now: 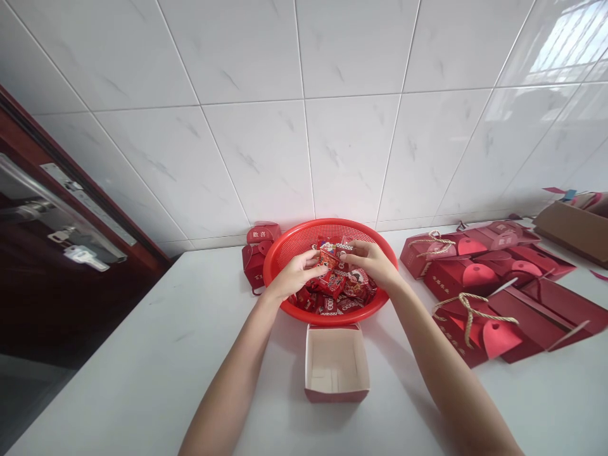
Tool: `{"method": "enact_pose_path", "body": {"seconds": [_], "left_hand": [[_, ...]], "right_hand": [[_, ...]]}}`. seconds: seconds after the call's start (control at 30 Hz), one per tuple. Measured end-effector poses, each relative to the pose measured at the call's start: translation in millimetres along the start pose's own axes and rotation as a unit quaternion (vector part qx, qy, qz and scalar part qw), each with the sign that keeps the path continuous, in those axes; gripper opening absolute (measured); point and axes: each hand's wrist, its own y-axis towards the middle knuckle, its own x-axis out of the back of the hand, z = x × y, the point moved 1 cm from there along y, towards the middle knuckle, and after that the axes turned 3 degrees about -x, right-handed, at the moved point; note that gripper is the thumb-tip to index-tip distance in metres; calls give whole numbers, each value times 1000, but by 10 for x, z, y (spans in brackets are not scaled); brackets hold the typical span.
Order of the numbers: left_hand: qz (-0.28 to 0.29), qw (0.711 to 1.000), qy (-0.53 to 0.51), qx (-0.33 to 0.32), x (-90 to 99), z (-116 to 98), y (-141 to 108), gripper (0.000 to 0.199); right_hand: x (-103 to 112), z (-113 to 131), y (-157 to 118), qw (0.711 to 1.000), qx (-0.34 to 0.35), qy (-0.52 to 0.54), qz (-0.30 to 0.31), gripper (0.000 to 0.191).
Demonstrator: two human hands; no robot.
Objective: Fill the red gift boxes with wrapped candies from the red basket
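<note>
A red plastic basket [329, 319] holds many red wrapped packets [332, 284]. Over its left part, my left hand [299, 273] has thumb and fingers closed on a red packet [327, 253]. My right hand [370, 261], above the basket's right side, pinches another red packet [342, 256] beside the first one. Just in front of the basket stands an open box [336, 394], red outside and cream inside, with nothing visible in it.
Several red gift boxes [475, 275], some with rope handles, stand on the white table [190, 354] at the right. More small red boxes [259, 256] are left of the basket. A brown carton [572, 231] sits far right; a tiled wall rises behind.
</note>
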Motion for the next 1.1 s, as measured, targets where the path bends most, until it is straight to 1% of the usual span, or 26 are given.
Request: {"method": "enact_pose_path", "body": {"seconds": [0.17,0.3,0.43,0.53,0.67,0.87,1.1], "left_hand": [[-21,999,-41,9,37,61,26,61],[-8,999,-42,3,30,70,34,52],[-7,1000,-23,-7,10,32,13,45],[-17,1000,3,-16,1,13,-6,43],[-17,999,34,-22,7,34,2,44],[-60,996,66,-13,32,67,22,48],[-34,997,64,6,11,39,-12,52]], "right_hand": [[-1,-5,9,1000,-6,3,3,30],[-9,8,1,1000,-18,-4,-15,29],[-16,39,-24,1000,-13,-5,-24,25],[-20,50,-31,1000,-11,0,-30,27],[-23,46,-20,999,-12,7,-36,29],[-34,45,-16,1000,-11,4,-26,29],[-50,53,-34,1000,-2,-16,22,26]]}}
